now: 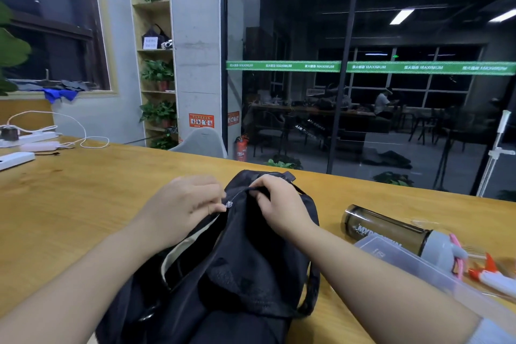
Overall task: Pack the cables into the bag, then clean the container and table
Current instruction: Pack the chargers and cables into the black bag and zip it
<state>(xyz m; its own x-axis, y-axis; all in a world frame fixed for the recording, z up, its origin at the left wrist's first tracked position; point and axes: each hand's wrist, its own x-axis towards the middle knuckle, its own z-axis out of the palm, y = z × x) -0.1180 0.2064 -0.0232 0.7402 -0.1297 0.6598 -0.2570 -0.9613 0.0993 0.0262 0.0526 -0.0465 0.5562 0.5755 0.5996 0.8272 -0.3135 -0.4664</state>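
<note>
Black bag (245, 274) — one — gripped by two hands.

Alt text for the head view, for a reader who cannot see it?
Two bare hands work a black backpack on a wooden table: the left hand pinches the zipper pull, the right hand grips the fabric beside it. To the right lie a dark shaker bottle and a clear plastic container.

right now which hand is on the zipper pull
The left hand pinches the silver zipper pull; the right hand only grips the black bag fabric.
</note>
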